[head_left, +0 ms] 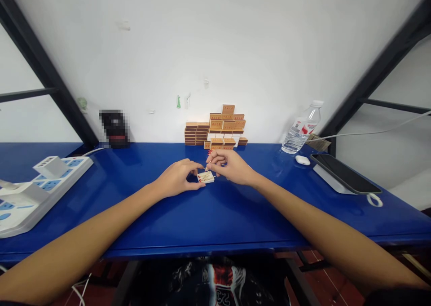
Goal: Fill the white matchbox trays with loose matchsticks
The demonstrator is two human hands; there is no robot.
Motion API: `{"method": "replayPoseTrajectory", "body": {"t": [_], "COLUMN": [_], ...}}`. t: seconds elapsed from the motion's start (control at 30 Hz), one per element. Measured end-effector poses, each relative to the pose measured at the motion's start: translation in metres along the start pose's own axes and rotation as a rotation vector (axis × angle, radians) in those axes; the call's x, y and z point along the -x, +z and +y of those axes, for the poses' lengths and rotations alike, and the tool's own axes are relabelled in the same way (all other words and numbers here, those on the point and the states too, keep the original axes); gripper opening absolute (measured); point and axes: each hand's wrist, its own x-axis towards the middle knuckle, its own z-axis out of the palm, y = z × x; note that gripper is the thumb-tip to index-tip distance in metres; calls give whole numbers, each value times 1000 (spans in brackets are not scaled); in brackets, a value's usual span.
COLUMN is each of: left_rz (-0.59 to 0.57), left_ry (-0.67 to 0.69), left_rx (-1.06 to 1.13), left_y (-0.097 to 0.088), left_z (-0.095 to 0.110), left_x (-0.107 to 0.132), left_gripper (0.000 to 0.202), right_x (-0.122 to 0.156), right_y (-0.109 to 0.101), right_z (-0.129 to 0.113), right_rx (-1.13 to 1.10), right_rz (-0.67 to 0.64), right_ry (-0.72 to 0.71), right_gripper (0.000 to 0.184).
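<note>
A small white matchbox tray (210, 180) lies on the blue table with several red-tipped matches (204, 176) in it. My left hand (177, 178) steadies this tray from the left, its thumb at the near side and its fingers at the far side. Above the tray's far edge, my right hand (230, 166) pinches a match between thumb and forefinger. More red match heads (211, 152) show just behind my right fingers; the rest of them is hidden.
Stacked matchboxes (228, 125) stand against the wall. To the right are a tilted water bottle (301, 128), a white earbud case (302, 160) and a phone (345, 173) on a white box. A power strip (72, 171) with plugged-in adapters lies left. A pixelated dark object (115, 128) stands behind.
</note>
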Motion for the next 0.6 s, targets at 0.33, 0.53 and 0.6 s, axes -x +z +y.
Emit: {"method": "replayPoseTrajectory", "body": {"t": [0.33,0.53,0.6], "left_rz": [-13,-21,-19], "left_ry": [6,-7,-1], "left_rx": [-29,-5,-4], "left_y": [0,1,1], "left_z": [-1,-2,-3], "left_x": [-1,-1,-1], "left_gripper": [31,33,34], "right_x": [2,5,5], "right_y": [-9,-17,-15], "right_z": [6,1,2], "right_rx": [432,505,513], "right_rz": [-88,-175,-182], "right_ry": [-47,8,-11], "right_gripper": [17,11,12]}}
